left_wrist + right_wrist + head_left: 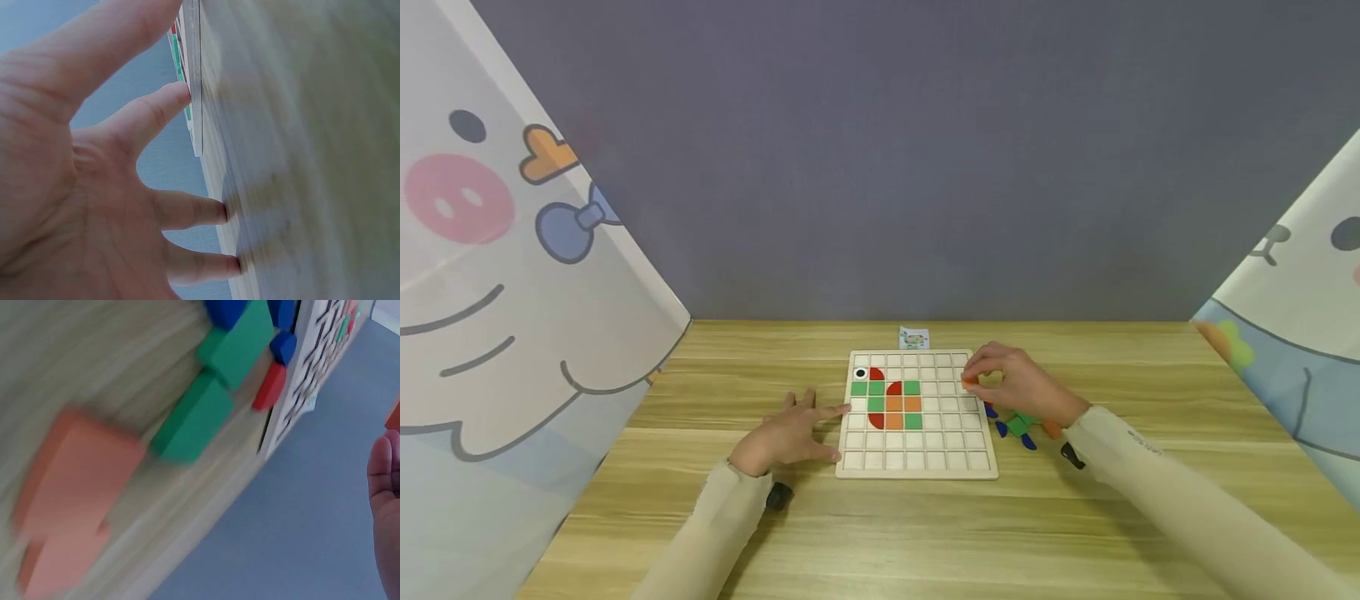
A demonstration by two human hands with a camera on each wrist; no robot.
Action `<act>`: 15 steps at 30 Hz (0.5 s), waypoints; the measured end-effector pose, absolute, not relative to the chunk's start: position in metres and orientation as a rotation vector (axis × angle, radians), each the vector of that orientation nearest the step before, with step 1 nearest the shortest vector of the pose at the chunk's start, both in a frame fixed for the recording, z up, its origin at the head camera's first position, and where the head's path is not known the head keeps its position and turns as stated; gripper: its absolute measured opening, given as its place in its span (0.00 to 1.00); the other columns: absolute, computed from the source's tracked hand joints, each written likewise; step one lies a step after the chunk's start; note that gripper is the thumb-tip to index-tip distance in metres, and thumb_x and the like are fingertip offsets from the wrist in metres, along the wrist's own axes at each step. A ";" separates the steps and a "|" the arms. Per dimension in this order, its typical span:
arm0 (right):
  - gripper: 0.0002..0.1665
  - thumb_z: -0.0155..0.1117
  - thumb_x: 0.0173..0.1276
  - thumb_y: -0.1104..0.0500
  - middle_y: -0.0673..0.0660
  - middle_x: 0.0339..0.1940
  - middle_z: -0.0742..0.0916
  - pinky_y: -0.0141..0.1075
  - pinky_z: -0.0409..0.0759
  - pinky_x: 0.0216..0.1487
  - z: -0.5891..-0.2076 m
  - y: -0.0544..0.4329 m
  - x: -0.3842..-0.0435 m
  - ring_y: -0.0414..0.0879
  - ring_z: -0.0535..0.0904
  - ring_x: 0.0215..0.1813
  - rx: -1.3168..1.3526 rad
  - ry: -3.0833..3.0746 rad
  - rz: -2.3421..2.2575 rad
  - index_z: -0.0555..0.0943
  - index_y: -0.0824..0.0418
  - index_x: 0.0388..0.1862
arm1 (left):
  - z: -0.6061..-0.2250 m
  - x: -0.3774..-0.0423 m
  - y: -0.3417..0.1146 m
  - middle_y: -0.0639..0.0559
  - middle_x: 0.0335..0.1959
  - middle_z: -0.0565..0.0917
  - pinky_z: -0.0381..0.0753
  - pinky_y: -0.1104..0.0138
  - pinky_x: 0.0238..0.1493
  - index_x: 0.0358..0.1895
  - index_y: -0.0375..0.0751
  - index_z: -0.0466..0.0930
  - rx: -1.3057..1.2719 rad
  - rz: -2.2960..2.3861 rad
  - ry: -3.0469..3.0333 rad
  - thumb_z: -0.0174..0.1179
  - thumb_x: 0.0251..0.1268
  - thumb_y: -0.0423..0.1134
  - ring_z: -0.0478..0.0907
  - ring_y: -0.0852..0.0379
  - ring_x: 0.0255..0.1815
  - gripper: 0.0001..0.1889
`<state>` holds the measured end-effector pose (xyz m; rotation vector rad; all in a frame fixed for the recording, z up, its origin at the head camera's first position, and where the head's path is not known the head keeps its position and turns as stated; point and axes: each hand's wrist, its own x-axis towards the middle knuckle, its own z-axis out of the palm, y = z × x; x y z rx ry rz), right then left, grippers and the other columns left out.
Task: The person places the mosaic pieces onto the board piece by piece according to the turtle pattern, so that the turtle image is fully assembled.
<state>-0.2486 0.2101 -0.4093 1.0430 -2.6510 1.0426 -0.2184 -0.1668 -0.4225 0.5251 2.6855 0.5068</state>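
A pale wooden grid board lies on the table, with red, green and orange pieces and an eye piece set in its left half. Spread out at the board's left edge, my left hand touches that edge with the index finger and thumb; in the left wrist view two other fingertips rest on the tabletop. My right hand pinches an orange piece over the board's right edge. Only a corner of this orange piece shows in the right wrist view.
Loose blue, green, red and orange pieces lie right of the board, among them a green square and an orange piece. A small picture card lies behind the board. A grey wall stands at the table's back.
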 end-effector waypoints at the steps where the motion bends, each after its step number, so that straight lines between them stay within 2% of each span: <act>1: 0.10 0.72 0.57 0.63 0.45 0.41 0.82 0.43 0.79 0.40 -0.411 0.206 -0.251 0.42 0.75 0.44 1.037 -2.675 1.054 0.87 0.54 0.38 | -0.423 -0.218 -0.167 0.25 0.71 0.46 0.43 0.22 0.45 0.69 0.64 0.65 0.528 0.507 2.685 0.69 0.51 0.55 0.37 0.21 0.68 0.39; 5: 0.09 0.71 0.59 0.61 0.45 0.40 0.82 0.43 0.78 0.42 -0.418 0.190 -0.261 0.43 0.76 0.43 1.040 -2.749 0.999 0.86 0.58 0.40 | -0.423 -0.219 -0.166 0.26 0.71 0.46 0.43 0.22 0.45 0.69 0.64 0.65 0.527 0.506 2.685 0.69 0.50 0.55 0.37 0.21 0.68 0.39; 10: 0.09 0.71 0.59 0.59 0.44 0.38 0.82 0.36 0.76 0.40 -0.425 0.172 -0.271 0.40 0.75 0.40 1.016 -2.837 0.928 0.87 0.57 0.40 | -0.424 -0.220 -0.166 0.26 0.71 0.46 0.43 0.22 0.46 0.69 0.64 0.65 0.525 0.510 2.684 0.69 0.50 0.55 0.38 0.21 0.68 0.39; 15: 0.06 0.71 0.59 0.59 0.44 0.35 0.82 0.35 0.76 0.39 -0.428 0.159 -0.279 0.39 0.75 0.38 1.029 -2.899 0.943 0.87 0.55 0.36 | -0.425 -0.220 -0.167 0.26 0.71 0.46 0.43 0.22 0.46 0.69 0.65 0.65 0.524 0.503 2.683 0.69 0.50 0.55 0.38 0.21 0.68 0.39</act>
